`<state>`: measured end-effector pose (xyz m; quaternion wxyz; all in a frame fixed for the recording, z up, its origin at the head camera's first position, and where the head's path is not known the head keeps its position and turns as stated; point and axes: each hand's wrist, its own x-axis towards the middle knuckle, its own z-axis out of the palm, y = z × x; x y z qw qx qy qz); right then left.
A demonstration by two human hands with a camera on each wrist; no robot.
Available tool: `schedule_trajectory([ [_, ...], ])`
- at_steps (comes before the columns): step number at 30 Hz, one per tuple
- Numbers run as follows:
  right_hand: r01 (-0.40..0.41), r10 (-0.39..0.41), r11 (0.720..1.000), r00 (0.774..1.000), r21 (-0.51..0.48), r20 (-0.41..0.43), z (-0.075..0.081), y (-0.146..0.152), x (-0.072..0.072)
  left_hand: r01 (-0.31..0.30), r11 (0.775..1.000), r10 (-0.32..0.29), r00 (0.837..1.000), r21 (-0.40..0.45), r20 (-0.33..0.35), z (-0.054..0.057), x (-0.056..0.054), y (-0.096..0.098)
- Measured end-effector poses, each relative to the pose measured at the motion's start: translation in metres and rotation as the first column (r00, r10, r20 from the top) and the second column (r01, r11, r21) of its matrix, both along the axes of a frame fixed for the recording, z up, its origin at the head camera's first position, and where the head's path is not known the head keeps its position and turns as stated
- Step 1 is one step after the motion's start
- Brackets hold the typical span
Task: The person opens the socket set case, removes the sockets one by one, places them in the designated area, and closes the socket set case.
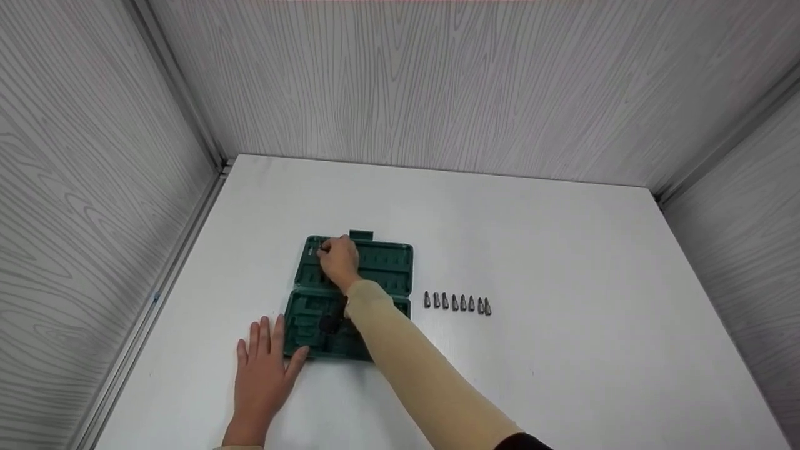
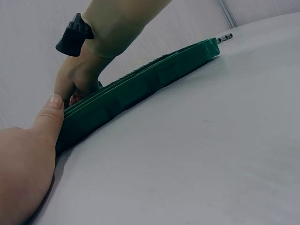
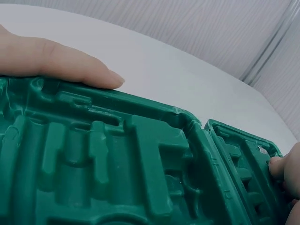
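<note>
A green plastic tool case point(image 1: 385, 287) lies opened flat on the white table, its halves moulded with slots. My right hand point(image 1: 340, 259) reaches over the upper half, near its left end. Thumb and fingers pinch a small dark piece, apparently a metal bit point(image 1: 322, 248), mostly hidden by the fingers. My left hand point(image 1: 262, 375) lies with spread fingers at the case's lower left corner. Its thumb point(image 2: 50, 112) rests against the case's edge. To the right of the case, several tapered metal bits point(image 1: 462, 303) stand in a row.
A black wrist device point(image 2: 75, 36) on the right arm hangs over the lower half of the case. The right sleeve point(image 1: 412, 362) hides part of that half. Grey wood-grain panels point(image 1: 400, 81) enclose the white table point(image 1: 562, 281) at the back and sides.
</note>
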<state>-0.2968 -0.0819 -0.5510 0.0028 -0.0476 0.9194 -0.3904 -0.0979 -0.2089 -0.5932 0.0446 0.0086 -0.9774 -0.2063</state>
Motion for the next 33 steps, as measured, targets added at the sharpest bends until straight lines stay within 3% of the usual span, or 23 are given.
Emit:
schedule_trajectory([
  [12,-0.010,0.008,1.000,0.998,-0.024,-0.064,-0.004,-0.001,0.003,-0.003,1.000,0.003,1.000,-0.008,-0.030,-0.003,-0.001,-0.002],
  [22,-0.033,0.039,0.994,0.998,0.103,-0.059,0.002,-0.001,0.001,0.001,1.000,-0.001,1.000,-0.016,0.014,0.000,-0.001,-0.001],
  [27,-0.015,0.017,0.999,0.998,0.036,-0.057,0.002,0.000,0.001,0.004,1.000,-0.004,1.000,-0.009,0.012,0.000,0.000,-0.002],
  [33,-0.008,0.002,0.993,0.999,-0.117,-0.048,0.008,-0.001,-0.001,0.005,1.000,-0.005,1.000,-0.007,-0.010,0.000,-0.001,-0.002],
])
